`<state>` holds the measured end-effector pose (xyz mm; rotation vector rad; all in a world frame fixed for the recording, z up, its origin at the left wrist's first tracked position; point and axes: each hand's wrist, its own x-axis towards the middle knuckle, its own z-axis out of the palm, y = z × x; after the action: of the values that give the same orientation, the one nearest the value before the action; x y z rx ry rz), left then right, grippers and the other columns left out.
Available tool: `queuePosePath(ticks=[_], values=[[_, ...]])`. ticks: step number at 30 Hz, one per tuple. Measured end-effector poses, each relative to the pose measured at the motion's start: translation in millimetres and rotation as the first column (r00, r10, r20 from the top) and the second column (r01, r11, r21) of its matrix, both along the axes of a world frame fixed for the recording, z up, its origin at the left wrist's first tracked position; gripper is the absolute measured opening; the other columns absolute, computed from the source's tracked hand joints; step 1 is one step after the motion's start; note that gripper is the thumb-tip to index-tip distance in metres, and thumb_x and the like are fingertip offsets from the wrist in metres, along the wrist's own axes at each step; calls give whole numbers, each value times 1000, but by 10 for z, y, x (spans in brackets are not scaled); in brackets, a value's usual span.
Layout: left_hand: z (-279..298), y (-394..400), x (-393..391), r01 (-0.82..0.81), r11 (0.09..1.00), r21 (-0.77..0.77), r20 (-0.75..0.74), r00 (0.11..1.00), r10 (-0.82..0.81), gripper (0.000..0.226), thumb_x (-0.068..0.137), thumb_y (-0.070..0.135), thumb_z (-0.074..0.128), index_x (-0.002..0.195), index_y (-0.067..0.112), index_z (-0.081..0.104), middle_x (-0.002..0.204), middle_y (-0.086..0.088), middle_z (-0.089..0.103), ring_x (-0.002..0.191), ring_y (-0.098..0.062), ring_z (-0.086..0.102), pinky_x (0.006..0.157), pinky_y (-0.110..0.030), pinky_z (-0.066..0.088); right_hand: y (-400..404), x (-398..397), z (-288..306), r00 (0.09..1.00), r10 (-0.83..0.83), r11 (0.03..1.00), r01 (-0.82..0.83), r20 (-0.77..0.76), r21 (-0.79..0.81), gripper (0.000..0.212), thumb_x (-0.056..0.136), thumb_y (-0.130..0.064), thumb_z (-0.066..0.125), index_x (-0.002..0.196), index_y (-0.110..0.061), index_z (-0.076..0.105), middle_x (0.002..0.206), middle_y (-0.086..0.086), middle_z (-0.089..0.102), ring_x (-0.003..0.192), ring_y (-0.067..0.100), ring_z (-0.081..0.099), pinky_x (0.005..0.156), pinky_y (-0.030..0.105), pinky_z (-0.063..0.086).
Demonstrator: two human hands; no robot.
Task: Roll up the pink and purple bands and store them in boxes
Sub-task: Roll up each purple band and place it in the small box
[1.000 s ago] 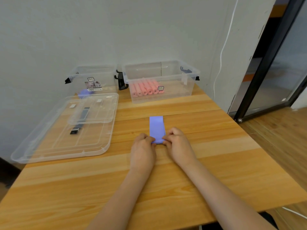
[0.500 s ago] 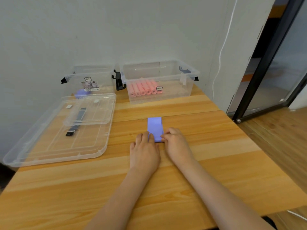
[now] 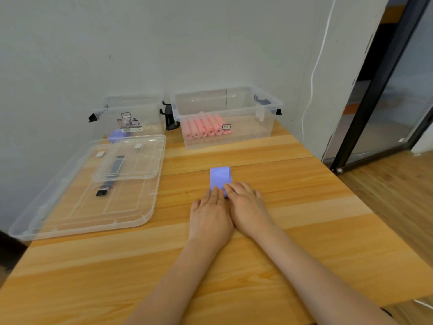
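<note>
A: Log it, biggest first. What is the work on?

B: I see a wooden table (image 3: 304, 231), with the purple band (image 3: 219, 178) lying flat near its middle, far end squared off, near end hidden under the fingers. Left hand (image 3: 209, 216) and right hand (image 3: 247, 207) sit side by side, touching, palms down, fingers straight and pressing on the band's near end. I can't tell how much is rolled beneath them.

A: Containers?

B: Two clear lids (image 3: 89, 186) stacked on the table's left side, the smaller on the larger, black latch pieces showing through. At the back, against the wall, the right clear box (image 3: 262, 120) holds a row of rolled pink bands (image 3: 205, 129) in its left half, one with a small label. The left clear box (image 3: 112, 113) holds something purple (image 3: 116, 135) low at its front, blurred, below a printed sticker.

A: Edges, room?

B: I note bare wood right of the hands out to the table's right edge, and bare wood between band and pink box. The lids lie close on the left.
</note>
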<state>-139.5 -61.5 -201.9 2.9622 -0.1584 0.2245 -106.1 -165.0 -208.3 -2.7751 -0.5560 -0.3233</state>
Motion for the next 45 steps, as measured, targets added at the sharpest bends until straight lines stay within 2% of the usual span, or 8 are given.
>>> queuePosePath(ticks=[3,6,12,19,25,33,41,45], values=[[10,-2,26,-27,999,-20,-39,999,26,59,92,29,14,148,13,11,156,-1,9,144,-13,5,112,-31,12,-26,-71,25,999,14,999,-16,40,49,78,72,-37,5,131,-12,49,136,1,49,130,18,37,94,33,31],[24,9,45,11,999,-30,-65,998,-13,58,96,24,27,148,10,5,157,-4,2,144,-13,1,114,-32,8,-28,-92,33,995,18,999,-22,-98,-43,60,89,-33,14,145,-19,25,152,-7,24,140,8,18,104,27,19],[57,118,64,-104,862,-496,-53,995,90,55,90,5,42,143,4,27,147,-14,35,132,-24,36,100,-22,25,-49,-32,-6,985,-11,1000,11,-170,-4,54,94,-14,29,147,-21,21,155,4,17,142,15,16,110,27,15],[31,131,70,-57,843,-535,-13,998,59,54,90,2,44,142,5,31,141,-12,43,127,-25,43,95,-18,28,-64,-65,-4,992,30,999,-33,-123,-21,56,95,-14,31,148,-12,12,153,4,24,141,12,19,109,25,14],[1,152,139,-158,751,-641,42,970,240,35,86,-1,52,119,5,61,120,-13,62,112,-24,57,97,-26,39,-65,0,6,990,-6,971,39,-139,237,42,92,-8,47,134,-10,47,136,10,50,125,22,46,104,28,31],[-27,149,200,-184,748,-638,78,950,301,28,83,0,58,109,7,66,111,-10,66,104,-24,58,86,-23,38,-11,114,44,981,-104,843,175,-164,509,14,82,-4,63,94,-3,70,99,11,69,97,24,60,79,22,38],[-58,140,322,-195,813,-549,81,955,284,20,88,13,57,103,7,69,104,-14,63,100,-31,53,86,-34,39,22,229,-10,988,-141,902,151,-55,404,11,82,-6,61,86,-1,71,90,13,59,91,31,55,79,30,40],[-43,142,387,-202,815,-543,75,955,287,18,87,10,56,96,6,72,98,-16,62,96,-32,54,82,-35,40,84,163,-29,993,-16,957,-18,115,291,13,68,-5,60,73,-1,71,72,10,61,70,31,60,60,35,52]])
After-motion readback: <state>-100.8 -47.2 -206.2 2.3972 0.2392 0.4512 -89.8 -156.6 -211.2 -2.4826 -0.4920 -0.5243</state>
